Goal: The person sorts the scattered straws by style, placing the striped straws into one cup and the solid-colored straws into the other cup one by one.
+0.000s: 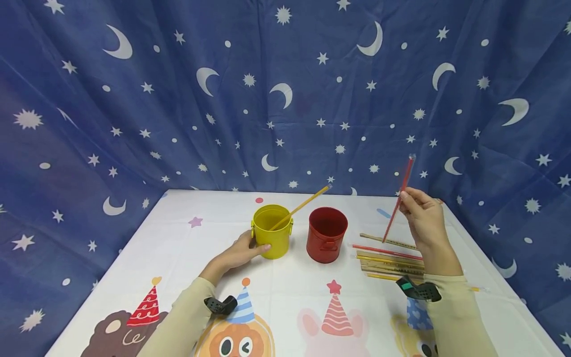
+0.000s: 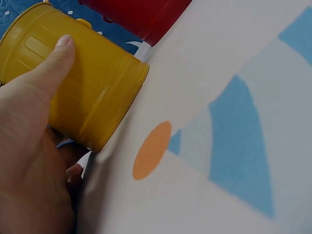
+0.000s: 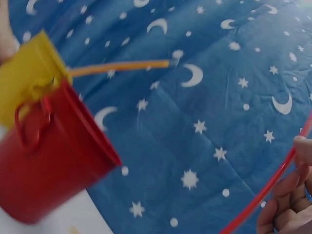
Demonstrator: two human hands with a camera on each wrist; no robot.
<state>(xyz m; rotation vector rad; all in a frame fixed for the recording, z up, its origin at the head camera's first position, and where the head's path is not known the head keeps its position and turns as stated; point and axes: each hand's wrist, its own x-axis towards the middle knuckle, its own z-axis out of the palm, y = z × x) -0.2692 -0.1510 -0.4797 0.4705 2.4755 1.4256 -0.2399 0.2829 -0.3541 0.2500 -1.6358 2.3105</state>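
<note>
On the table, my left hand (image 1: 238, 252) grips the yellow bucket (image 1: 276, 244) from its left side, the thumb across its front. In the left wrist view the thumb lies on the yellow wall and other fingers pass behind it. A yellow stick (image 1: 308, 202) with a clear tip leans out of this bucket. My right hand (image 1: 424, 218) is raised at the right and pinches a thin red stick (image 1: 407, 173) between thumb and fingers. That stick slants, its clear end up. Between the hands stands a red bucket (image 1: 324, 250); its inside looks dark.
Beneath the right hand lie a red stick (image 1: 379, 249), yellow sticks (image 1: 379, 259) and several flat wooden sticks (image 1: 388, 268), partly hidden by the right forearm. A printed white cloth (image 1: 178, 248) covers the table. Behind it hangs a blue curtain (image 1: 312, 148) with moons and stars.
</note>
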